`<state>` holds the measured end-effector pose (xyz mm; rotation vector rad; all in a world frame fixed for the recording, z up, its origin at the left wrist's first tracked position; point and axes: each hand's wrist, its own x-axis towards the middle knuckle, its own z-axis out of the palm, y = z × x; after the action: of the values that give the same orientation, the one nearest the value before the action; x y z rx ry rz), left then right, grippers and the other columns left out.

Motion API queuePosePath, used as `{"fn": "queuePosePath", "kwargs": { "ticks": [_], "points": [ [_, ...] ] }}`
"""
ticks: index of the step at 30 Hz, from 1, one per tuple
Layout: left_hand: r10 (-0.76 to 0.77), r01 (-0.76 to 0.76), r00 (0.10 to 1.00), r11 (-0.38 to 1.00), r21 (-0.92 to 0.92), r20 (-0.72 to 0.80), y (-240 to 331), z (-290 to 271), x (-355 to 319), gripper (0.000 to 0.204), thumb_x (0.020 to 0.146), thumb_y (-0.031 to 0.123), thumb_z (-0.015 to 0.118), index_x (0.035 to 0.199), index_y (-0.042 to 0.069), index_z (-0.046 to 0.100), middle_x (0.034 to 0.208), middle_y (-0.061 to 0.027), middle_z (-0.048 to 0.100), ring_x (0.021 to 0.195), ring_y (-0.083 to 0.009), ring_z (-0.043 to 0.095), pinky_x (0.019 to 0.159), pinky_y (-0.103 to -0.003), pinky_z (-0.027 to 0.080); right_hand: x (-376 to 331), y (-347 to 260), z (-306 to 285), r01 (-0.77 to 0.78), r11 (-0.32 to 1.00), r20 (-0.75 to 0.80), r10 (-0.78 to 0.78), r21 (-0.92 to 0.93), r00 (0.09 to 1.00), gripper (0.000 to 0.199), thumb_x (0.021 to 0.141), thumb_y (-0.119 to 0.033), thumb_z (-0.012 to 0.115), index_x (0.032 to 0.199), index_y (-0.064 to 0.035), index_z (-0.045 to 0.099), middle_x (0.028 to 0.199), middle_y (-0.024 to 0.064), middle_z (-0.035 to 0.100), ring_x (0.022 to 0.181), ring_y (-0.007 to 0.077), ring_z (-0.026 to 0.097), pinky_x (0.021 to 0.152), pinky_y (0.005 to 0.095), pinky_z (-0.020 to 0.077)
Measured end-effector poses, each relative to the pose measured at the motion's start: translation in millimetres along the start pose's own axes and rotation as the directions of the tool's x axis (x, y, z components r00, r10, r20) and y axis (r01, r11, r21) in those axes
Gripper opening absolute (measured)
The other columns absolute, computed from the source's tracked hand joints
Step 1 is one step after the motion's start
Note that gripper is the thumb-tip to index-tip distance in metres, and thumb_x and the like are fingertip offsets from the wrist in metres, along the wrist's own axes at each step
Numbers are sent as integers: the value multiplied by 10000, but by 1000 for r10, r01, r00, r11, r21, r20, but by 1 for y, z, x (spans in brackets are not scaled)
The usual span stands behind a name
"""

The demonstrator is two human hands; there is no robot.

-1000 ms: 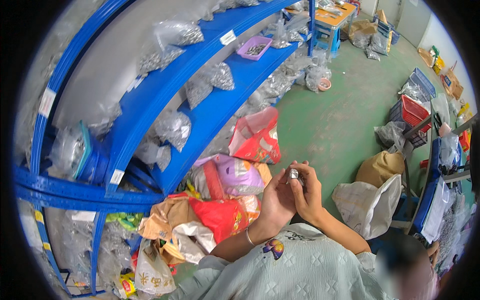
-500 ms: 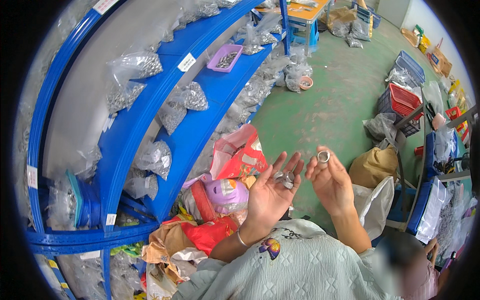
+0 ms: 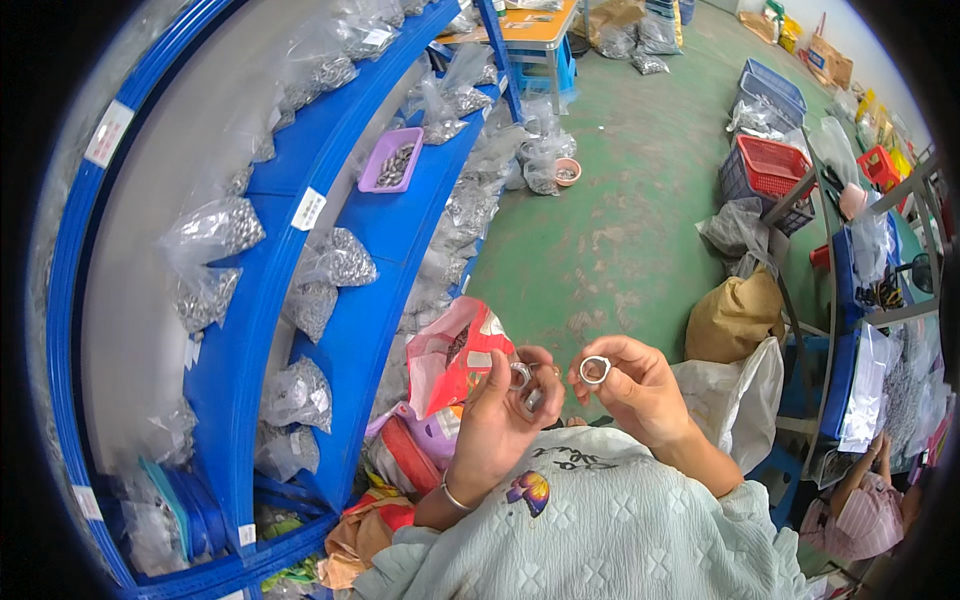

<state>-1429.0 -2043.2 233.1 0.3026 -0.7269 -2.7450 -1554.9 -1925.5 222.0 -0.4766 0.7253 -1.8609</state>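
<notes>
Between the thumb and fingers of my right hand [image 3: 645, 398] is a small silver metal ring [image 3: 583, 366], held up with its round opening facing me. My left hand [image 3: 488, 430] is beside it, fingers curled round a few more metal rings [image 3: 532, 400], partly hidden by the fingers. The two hands are apart, in front of my pale green top. Just beyond my left hand stands an open red and white bag [image 3: 437, 352] with dark contents.
Blue shelves [image 3: 240, 330] at left carry clear bags of metal parts and a purple tray [image 3: 365, 178]. To the right are a tan sack [image 3: 735, 318], a white sack [image 3: 735, 400], a red basket [image 3: 772, 168] and a rack. Another person [image 3: 858, 515] sits at lower right.
My left hand's fingers have curled in over the rings that lay on its open palm. My right hand has moved left and lower with its ring. The view has shifted.
</notes>
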Motion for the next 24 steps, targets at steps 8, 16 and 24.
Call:
{"fn": "queuePosePath", "kwargs": {
  "ticks": [8,16,24],
  "points": [
    [43,-30,999,907,421,-22,26,12,36,463,962,317,374,1266,-31,407,746,15,422,619,-47,357,534,-187,273,23,-15,-3,-5,1000,-61,4,-17,998,314,819,-171,648,1082,-26,555,982,151,608,843,192,583,696,310,483],
    [187,-261,963,464,847,194,43,7,52,403,915,159,479,1288,14,437,809,-4,416,701,-83,418,630,-192,343,44,-12,-11,69,998,22,-69,11,997,283,835,-78,614,1084,27,532,963,102,610,874,188,608,789,326,495],
    [211,-438,846,-251,863,490,56,2,71,509,690,-88,582,1187,18,550,838,-84,502,801,-204,514,671,-299,419,62,-21,8,-220,949,-4,227,227,974,321,861,-104,589,1136,8,466,931,53,545,724,137,552,618,267,451]
  ]
}}
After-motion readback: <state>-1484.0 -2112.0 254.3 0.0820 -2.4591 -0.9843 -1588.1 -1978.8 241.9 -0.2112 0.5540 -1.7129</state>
